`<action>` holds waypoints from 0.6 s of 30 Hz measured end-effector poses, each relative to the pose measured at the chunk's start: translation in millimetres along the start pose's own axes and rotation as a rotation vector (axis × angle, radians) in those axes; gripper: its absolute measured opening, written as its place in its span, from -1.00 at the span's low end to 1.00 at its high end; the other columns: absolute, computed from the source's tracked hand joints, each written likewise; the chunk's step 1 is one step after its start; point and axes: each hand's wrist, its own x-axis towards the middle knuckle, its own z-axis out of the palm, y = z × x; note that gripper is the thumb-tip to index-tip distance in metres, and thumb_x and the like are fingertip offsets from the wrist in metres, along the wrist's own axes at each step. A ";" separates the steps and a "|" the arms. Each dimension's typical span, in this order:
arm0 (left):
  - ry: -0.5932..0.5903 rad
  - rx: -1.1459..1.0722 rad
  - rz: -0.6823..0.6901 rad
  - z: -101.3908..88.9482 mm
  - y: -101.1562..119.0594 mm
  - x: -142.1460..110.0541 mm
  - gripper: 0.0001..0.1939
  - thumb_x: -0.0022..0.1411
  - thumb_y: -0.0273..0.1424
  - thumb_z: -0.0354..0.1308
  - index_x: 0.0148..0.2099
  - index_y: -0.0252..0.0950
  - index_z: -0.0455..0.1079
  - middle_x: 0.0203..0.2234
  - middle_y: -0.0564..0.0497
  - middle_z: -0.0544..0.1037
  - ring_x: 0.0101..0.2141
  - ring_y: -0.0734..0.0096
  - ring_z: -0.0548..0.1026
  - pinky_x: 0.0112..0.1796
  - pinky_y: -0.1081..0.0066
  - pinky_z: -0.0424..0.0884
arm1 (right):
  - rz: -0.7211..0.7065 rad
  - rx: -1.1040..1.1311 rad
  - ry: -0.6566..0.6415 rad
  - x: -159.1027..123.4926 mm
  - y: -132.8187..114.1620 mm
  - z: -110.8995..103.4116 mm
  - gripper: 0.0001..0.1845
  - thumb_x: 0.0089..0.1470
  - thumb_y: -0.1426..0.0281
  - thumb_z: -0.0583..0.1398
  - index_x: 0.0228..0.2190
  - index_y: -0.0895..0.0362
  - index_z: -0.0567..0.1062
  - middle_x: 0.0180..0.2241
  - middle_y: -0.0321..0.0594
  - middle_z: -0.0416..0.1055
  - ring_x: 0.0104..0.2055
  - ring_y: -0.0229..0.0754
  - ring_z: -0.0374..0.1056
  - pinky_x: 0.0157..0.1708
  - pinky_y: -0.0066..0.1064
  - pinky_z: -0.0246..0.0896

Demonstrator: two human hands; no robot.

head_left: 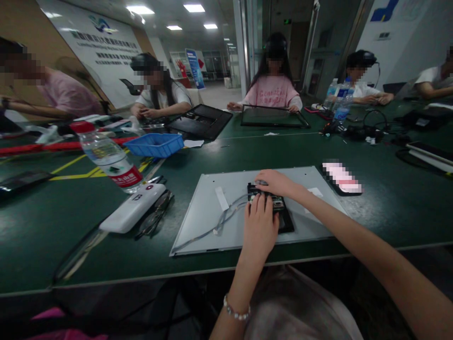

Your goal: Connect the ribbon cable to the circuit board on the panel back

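A black-framed module with an exposed circuit board [279,204] lies on a flat silver-grey panel [201,203] at the table's near edge. My left hand [261,219] rests on the module's left part, its fingers stretched out over the board and thumb apart. From the right, my right hand [278,182] reaches across the far edge of the module. Its fingers are curled down at the far left corner, and the fingertips are partly hidden. Grey cables [222,219] run from the module's left side across the panel to its near left corner.
On the left stand a water bottle [111,160], a white power bank [134,208], glasses [155,215] and a blue tray [155,144]. A phone [341,178] lies right of the panel. Across the table, several people work; one holds a black frame [274,125].
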 end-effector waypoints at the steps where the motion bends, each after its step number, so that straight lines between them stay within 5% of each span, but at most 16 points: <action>1: 0.004 0.000 0.002 0.1 -0.2 -0.2 -0.57 0.30 -0.37 -0.03 0.19 -0.34 0.19 0.16 -0.21 0.29 0.20 0.08 0.18 0.16 0.03 0.12 | -0.011 -0.003 -0.016 2.7 -1.1 0.9 -0.71 0.19 0.35 0.12 -0.13 0.20 0.53 -0.11 -0.04 0.47 -0.05 -0.13 0.36 -0.06 -0.38 0.18; 9: -0.001 -0.002 0.009 -1.8 -0.4 -1.5 -0.57 0.30 -0.37 -0.05 0.20 -0.33 0.18 0.16 -0.20 0.28 0.20 0.09 0.18 0.17 0.04 0.12 | 0.034 -0.025 -0.026 4.2 -4.9 -11.4 -0.76 0.18 0.42 0.12 -0.27 0.10 0.60 -0.24 -0.13 0.53 -0.15 -0.13 0.40 -0.16 -0.39 0.20; 18: -0.023 -0.016 -0.003 0.3 0.9 -1.5 -0.56 0.31 -0.36 -0.04 0.21 -0.34 0.17 0.19 -0.20 0.25 0.23 0.11 0.13 0.18 0.04 0.10 | 0.201 -0.219 0.057 -56.6 36.7 -46.3 -0.71 0.22 0.36 0.06 -0.23 0.13 0.57 -0.17 -0.08 0.50 -0.12 -0.06 0.40 -0.14 -0.30 0.23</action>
